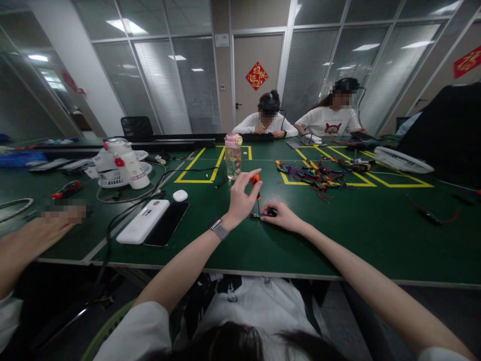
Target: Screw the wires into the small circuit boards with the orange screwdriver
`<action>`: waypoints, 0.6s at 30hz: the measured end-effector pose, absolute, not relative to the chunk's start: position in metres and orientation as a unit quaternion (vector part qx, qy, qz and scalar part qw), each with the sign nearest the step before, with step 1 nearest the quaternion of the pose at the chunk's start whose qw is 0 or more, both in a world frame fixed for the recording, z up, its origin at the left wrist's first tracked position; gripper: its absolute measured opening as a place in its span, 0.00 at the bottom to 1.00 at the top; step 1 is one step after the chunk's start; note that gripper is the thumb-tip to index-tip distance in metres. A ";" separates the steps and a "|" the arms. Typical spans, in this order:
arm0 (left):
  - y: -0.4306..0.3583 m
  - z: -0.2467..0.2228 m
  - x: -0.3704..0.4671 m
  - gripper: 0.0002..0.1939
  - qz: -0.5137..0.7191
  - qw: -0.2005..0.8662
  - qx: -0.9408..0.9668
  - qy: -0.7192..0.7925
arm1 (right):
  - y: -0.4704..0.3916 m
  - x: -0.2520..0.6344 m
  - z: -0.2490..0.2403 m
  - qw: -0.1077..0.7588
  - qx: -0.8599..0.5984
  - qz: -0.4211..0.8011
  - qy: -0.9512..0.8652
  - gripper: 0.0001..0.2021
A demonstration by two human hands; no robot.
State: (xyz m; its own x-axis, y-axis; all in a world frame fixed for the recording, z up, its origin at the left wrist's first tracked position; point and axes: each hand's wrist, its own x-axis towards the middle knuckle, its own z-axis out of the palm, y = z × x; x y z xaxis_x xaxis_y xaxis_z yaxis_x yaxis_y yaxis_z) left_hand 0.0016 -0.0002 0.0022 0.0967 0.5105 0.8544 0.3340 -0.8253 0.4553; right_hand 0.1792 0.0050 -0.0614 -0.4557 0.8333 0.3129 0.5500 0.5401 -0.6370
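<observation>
1. Orange-handled screwdriver (258, 196): pinched upright between thumb and fingers of the left hand (241, 198).
2. Small circuit board (256, 215): pinched by fingertips of the right hand (284, 216), on the green table (361, 235).

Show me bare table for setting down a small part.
The widest free patch of green table lies between the right hand and the loose wired board, in front of the wire pile. A smaller one lies between the black phone and left hand. Crowded: that pile and around the white jug.
</observation>
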 end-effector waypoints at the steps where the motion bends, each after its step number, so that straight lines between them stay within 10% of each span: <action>1: -0.001 0.003 0.001 0.13 0.610 0.066 0.736 0.288 | 0.005 0.179 -0.061 0.306 -0.422 0.228 -0.823 0.04; 18: 0.000 0.001 0.002 0.16 0.601 0.093 0.745 0.275 | 0.003 0.178 -0.061 0.300 -0.429 0.217 -0.824 0.05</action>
State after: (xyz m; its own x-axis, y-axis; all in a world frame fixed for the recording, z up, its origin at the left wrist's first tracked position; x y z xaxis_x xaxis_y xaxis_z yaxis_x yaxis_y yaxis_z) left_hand 0.0023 0.0002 0.0005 0.1277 0.5212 0.8439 0.2972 -0.8318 0.4688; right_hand 0.1777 0.0032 -0.0606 -0.4511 0.8378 0.3076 0.5770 0.5367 -0.6157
